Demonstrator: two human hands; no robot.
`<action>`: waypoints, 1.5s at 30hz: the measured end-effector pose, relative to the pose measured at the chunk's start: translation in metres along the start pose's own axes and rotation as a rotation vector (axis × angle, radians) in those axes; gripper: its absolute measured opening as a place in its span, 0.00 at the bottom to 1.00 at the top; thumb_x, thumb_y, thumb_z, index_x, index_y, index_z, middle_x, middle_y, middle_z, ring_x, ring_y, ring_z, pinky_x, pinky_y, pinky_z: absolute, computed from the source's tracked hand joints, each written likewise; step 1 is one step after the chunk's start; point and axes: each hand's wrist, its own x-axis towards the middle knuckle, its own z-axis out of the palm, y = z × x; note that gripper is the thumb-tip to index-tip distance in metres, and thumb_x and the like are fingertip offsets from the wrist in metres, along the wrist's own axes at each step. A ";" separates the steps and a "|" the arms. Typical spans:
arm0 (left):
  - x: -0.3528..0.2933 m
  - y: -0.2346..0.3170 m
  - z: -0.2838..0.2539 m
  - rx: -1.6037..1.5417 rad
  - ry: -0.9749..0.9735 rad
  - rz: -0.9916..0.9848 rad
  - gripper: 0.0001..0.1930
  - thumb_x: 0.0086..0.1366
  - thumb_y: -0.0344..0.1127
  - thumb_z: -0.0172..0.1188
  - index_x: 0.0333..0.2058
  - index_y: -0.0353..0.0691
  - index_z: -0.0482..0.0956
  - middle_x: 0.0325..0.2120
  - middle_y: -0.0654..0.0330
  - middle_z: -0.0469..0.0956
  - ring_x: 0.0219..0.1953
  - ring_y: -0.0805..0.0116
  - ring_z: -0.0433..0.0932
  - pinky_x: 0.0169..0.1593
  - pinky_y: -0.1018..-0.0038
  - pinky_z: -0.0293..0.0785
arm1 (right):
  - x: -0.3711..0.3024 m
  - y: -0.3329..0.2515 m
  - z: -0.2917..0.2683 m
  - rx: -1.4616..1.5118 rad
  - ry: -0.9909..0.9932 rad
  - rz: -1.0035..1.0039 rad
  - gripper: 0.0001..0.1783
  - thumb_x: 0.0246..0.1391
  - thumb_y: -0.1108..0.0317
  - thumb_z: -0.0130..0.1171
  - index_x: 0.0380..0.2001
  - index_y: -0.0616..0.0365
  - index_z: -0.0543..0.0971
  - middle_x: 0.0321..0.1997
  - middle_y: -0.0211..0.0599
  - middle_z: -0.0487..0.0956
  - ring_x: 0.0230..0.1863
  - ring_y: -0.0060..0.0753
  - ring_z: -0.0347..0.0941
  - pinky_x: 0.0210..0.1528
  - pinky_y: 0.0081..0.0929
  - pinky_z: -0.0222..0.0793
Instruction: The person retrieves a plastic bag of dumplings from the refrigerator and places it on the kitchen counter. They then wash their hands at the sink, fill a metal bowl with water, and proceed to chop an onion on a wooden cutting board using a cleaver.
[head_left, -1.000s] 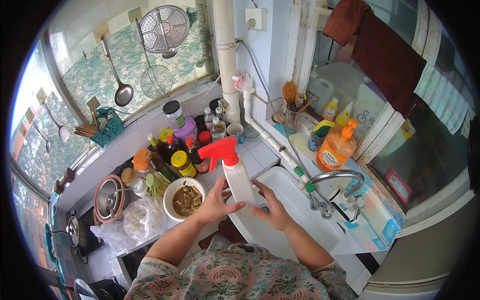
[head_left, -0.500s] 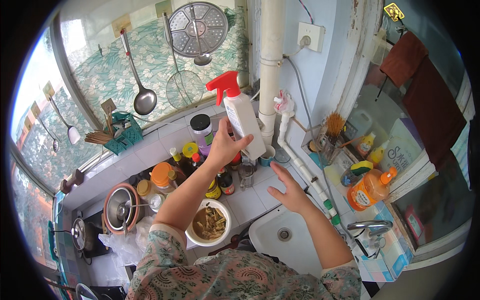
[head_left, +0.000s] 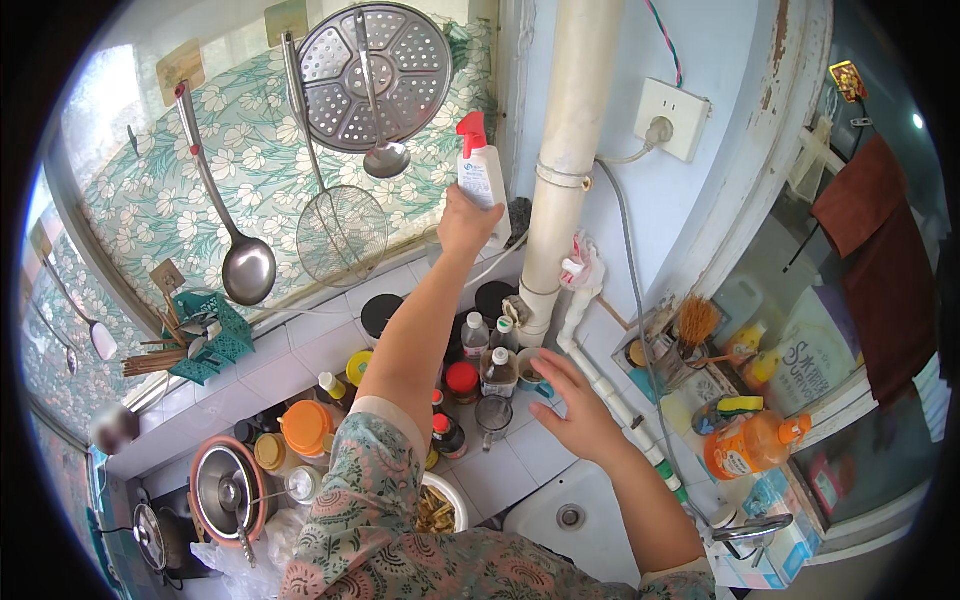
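Observation:
My left arm stretches far forward, and my left hand [head_left: 468, 222] is wrapped round a white spray bottle [head_left: 480, 175] with a red trigger head. The bottle is upright over the tiled ledge by the window; whether its base touches the ledge is hidden. My right hand [head_left: 578, 415] hovers over the tiled counter, fingers spread and holding nothing. Close to its fingertips stands a small cup [head_left: 530, 366]. Beside that are a glass mug [head_left: 493, 415], a dark sauce bottle [head_left: 498, 372] and a red-lidded jar [head_left: 462, 382].
A white sink [head_left: 545, 520] lies below my right hand. A white bowl of food [head_left: 455, 500] is partly covered by my left sleeve. A ladle [head_left: 248, 268] and a wire strainer [head_left: 342, 235] hang at the window. A thick pipe [head_left: 560, 150] rises beside the spray bottle.
My left hand has carried the spray bottle forward and away, from over the counter to the back ledge near the pipe. My right hand remains open near the cup. The view has shifted.

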 end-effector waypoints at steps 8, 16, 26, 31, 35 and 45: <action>0.026 -0.031 0.052 0.243 -0.082 -0.068 0.34 0.44 0.49 0.69 0.43 0.35 0.61 0.42 0.50 0.72 0.45 0.53 0.74 0.45 0.60 0.72 | 0.005 0.017 -0.004 -0.023 -0.007 0.079 0.31 0.51 0.66 0.60 0.58 0.51 0.64 0.64 0.36 0.60 0.63 0.42 0.58 0.59 0.33 0.61; 0.022 -0.044 0.083 0.250 0.090 -0.102 0.35 0.43 0.49 0.71 0.41 0.37 0.60 0.40 0.54 0.70 0.45 0.54 0.73 0.42 0.63 0.75 | 0.012 0.028 0.004 0.057 -0.076 0.098 0.32 0.51 0.68 0.60 0.60 0.51 0.64 0.64 0.36 0.60 0.64 0.39 0.57 0.62 0.31 0.56; 0.004 -0.036 0.093 0.067 0.224 -0.138 0.42 0.43 0.35 0.72 0.53 0.33 0.54 0.48 0.49 0.62 0.51 0.48 0.64 0.50 0.59 0.70 | -0.004 0.030 -0.003 0.027 -0.056 0.055 0.31 0.51 0.68 0.60 0.59 0.48 0.65 0.63 0.37 0.62 0.60 0.37 0.63 0.55 0.29 0.64; 0.011 -0.050 0.079 0.103 0.187 0.007 0.41 0.45 0.28 0.61 0.58 0.34 0.50 0.50 0.44 0.59 0.52 0.42 0.61 0.55 0.56 0.61 | -0.015 0.033 0.002 0.175 -0.096 0.144 0.28 0.51 0.65 0.60 0.56 0.52 0.67 0.57 0.39 0.68 0.56 0.43 0.66 0.56 0.31 0.63; 0.015 -0.050 0.043 0.117 0.281 0.059 0.36 0.47 0.28 0.58 0.56 0.34 0.56 0.49 0.44 0.60 0.49 0.45 0.63 0.52 0.58 0.63 | -0.028 0.042 0.005 0.192 -0.070 0.125 0.24 0.53 0.69 0.58 0.55 0.51 0.69 0.52 0.38 0.72 0.50 0.36 0.70 0.52 0.28 0.66; -0.166 0.009 0.016 -0.915 -0.239 0.286 0.10 0.69 0.38 0.49 0.31 0.38 0.69 0.28 0.65 0.69 0.32 0.78 0.67 0.38 0.81 0.64 | -0.166 0.051 0.000 0.248 0.150 0.553 0.05 0.54 0.69 0.57 0.33 0.56 0.79 0.34 0.32 0.79 0.36 0.30 0.75 0.39 0.22 0.70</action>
